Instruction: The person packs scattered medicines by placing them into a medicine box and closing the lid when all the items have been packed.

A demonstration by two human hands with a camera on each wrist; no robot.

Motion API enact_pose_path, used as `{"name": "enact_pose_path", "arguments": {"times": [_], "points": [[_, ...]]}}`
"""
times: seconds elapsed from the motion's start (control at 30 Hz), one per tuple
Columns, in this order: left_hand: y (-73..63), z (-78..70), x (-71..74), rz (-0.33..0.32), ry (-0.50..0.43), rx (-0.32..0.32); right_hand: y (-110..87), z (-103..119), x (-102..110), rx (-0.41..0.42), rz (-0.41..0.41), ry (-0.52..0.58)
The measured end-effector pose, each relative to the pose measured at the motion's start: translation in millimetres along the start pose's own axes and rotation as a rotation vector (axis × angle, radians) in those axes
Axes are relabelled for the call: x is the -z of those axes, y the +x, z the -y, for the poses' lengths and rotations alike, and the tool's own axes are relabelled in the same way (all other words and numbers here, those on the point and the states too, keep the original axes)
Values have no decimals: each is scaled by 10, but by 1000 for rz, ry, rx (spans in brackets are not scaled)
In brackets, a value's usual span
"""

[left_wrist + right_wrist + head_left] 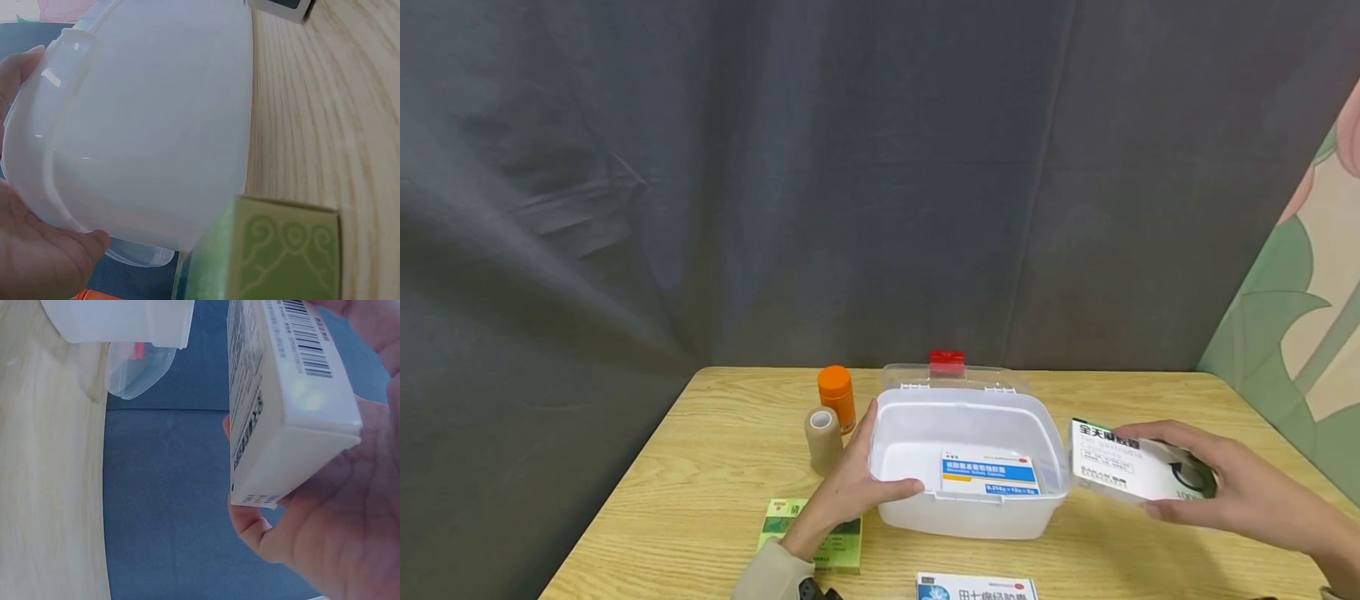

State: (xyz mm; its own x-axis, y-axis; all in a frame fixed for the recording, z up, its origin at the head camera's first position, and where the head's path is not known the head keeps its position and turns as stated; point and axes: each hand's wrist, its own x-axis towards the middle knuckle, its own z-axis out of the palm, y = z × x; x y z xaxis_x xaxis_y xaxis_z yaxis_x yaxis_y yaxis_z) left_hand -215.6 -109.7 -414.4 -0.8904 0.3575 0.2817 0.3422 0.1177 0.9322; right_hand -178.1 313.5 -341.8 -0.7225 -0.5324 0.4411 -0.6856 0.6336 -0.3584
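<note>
The left hand (852,486) lies spread, thumb and fingers apart, against the tub's (962,520) left end, lower centre of the frame. Beyond the right rim, the right hand (1243,486) pinches the carton (1138,471), long axis sideways, left end just beside the tub.

Beige left sleeve (772,575); black wrist device (808,590).

A light wood-grain desk (647,508) stands before a dark grey-blue curtain (880,183); at right, a wall (1292,325) with pink and green plant shapes. On the desk: an orange bottle (835,385), an upright tan roll (825,447) just before it, a partly hidden green box (841,552) and, nearest, a white box (973,587) cut off by the view's edge.
</note>
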Motion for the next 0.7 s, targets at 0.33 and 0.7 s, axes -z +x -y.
{"name": "enact_pose_path", "arguments": {"times": [0.33, 0.7], "points": [[-2, 8, -2, 4, -11, 6, 125, 57, 14, -3, 25, 15], [-6, 11, -5, 2, -29, 6, 342, 190, 14, 10, 57, 10]]}}
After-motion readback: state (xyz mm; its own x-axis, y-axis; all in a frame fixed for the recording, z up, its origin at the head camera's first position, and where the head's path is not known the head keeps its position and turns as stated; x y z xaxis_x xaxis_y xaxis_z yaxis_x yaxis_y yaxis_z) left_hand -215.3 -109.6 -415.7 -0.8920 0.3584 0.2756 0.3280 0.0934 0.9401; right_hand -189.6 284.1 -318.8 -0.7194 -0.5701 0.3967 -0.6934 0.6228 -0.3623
